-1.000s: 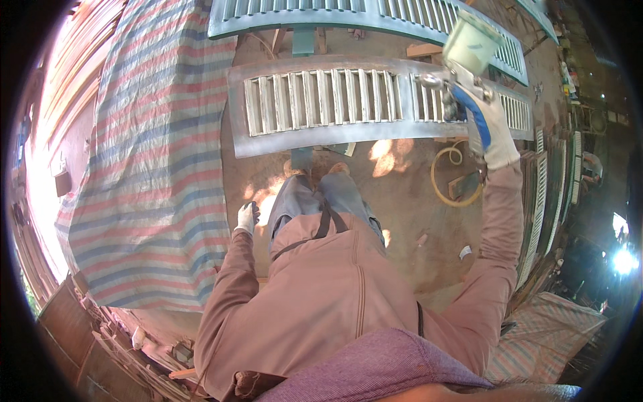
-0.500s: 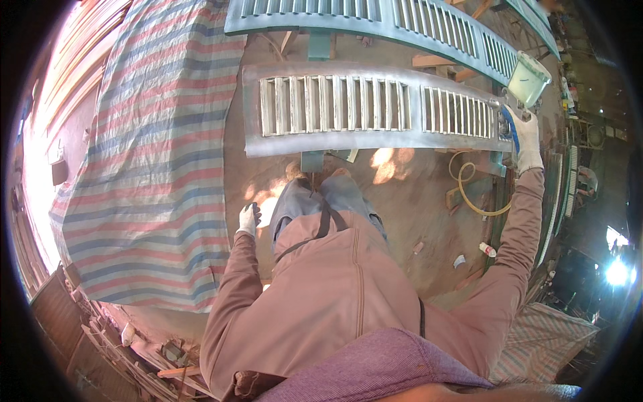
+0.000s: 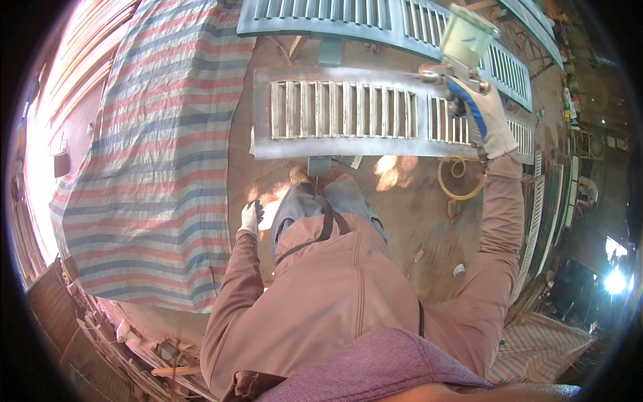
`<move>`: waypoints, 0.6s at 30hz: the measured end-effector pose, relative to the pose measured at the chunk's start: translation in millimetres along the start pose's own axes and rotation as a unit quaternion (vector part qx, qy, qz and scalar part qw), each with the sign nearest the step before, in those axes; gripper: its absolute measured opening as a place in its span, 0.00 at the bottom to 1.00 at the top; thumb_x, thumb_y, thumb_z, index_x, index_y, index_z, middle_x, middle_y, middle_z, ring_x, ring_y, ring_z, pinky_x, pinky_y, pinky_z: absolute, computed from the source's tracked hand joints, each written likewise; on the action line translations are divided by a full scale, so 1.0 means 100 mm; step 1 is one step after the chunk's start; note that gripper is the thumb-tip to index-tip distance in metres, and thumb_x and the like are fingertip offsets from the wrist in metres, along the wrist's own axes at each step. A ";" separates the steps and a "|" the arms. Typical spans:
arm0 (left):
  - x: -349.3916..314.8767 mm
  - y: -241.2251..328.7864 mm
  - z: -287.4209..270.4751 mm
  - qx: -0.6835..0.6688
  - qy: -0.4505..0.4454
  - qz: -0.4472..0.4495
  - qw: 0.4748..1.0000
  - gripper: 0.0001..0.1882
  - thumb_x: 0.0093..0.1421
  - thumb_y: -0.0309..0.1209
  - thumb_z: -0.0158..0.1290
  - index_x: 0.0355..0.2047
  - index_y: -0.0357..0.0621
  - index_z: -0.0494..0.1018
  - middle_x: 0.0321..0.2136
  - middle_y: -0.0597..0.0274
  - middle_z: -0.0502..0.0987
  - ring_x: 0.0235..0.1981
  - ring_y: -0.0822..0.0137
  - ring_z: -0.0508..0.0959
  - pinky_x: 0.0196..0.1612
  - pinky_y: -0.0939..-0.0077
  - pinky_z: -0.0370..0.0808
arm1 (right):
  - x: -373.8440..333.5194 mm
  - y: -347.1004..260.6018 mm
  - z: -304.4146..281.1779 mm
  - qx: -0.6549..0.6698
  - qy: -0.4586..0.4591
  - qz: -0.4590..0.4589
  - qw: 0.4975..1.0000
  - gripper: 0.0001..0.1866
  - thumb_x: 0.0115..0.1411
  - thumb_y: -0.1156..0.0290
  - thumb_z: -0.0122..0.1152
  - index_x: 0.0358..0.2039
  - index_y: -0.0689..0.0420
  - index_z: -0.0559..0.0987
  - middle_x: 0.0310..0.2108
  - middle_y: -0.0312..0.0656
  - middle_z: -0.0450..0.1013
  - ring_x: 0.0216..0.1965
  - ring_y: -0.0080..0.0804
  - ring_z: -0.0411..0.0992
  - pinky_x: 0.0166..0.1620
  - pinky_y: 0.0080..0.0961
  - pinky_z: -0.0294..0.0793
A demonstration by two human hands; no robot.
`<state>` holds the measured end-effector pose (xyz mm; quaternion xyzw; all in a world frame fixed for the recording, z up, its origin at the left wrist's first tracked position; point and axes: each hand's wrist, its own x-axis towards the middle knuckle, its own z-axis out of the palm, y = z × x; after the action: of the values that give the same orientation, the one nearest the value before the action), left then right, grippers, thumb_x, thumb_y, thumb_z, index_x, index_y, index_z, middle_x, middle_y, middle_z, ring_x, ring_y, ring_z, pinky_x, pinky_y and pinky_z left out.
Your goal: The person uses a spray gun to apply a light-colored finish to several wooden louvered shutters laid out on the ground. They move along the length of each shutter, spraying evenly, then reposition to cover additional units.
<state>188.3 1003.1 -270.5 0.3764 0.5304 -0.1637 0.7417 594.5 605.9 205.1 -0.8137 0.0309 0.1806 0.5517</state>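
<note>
My right hand (image 3: 492,120), in a white glove with blue on it, is closed around the grip of a spray gun (image 3: 461,72). A translucent cup (image 3: 467,37) with pale contents sits on top of the gun. Its nozzle points left, above a long louvred shutter panel (image 3: 271,149) with a blue-grey frame and whitish slats. Gun and hand cover part of the panel's right section. By my left thigh hangs my gloved left hand (image 3: 251,216), holding nothing, its fingers loosely bent and a little apart.
A yellowish hose (image 3: 462,196) loops below the gun. Beyond the panel lies another, teal louvred panel (image 3: 321,25). A striped tarpaulin (image 3: 151,174) hangs or lies along my left. More slatted panels (image 3: 532,224) stand to the right, where a person (image 3: 588,191) is far off.
My right hand has carried the spray gun leftward along the panel from its right end, and the gun sits slightly higher in view. My left hand has stayed by my thigh.
</note>
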 end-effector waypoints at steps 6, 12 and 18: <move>-0.14 0.04 0.10 0.017 0.039 0.007 0.999 0.09 0.62 0.35 0.49 0.42 0.51 0.73 0.25 0.69 0.73 0.20 0.71 0.71 0.20 0.76 0.65 | 0.04 -0.11 0.55 0.107 -0.085 -0.022 0.990 0.14 0.60 0.66 0.64 0.42 0.62 0.77 0.26 0.41 0.77 0.21 0.23 0.75 0.26 0.20 0.78; -0.23 -0.01 0.04 0.011 0.038 0.007 0.999 0.09 0.62 0.36 0.50 0.42 0.50 0.73 0.24 0.69 0.72 0.19 0.71 0.71 0.20 0.76 0.65 | 0.12 0.15 0.13 0.051 0.009 -0.009 0.999 0.13 0.60 0.67 0.65 0.41 0.62 0.77 0.25 0.40 0.76 0.19 0.23 0.73 0.23 0.20 0.76; -0.13 -0.16 -0.08 -0.004 0.022 -0.010 1.000 0.08 0.63 0.36 0.47 0.39 0.52 0.72 0.23 0.70 0.70 0.18 0.71 0.69 0.18 0.74 0.63 | -0.05 0.46 -0.90 -0.071 0.174 0.052 0.981 0.22 0.54 0.65 0.70 0.44 0.62 0.74 0.27 0.43 0.76 0.21 0.27 0.74 0.24 0.24 0.75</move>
<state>167.6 996.0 -266.0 0.3716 0.5509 -0.1611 0.7297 601.5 505.8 195.5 -0.8669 0.1557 0.0658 0.4690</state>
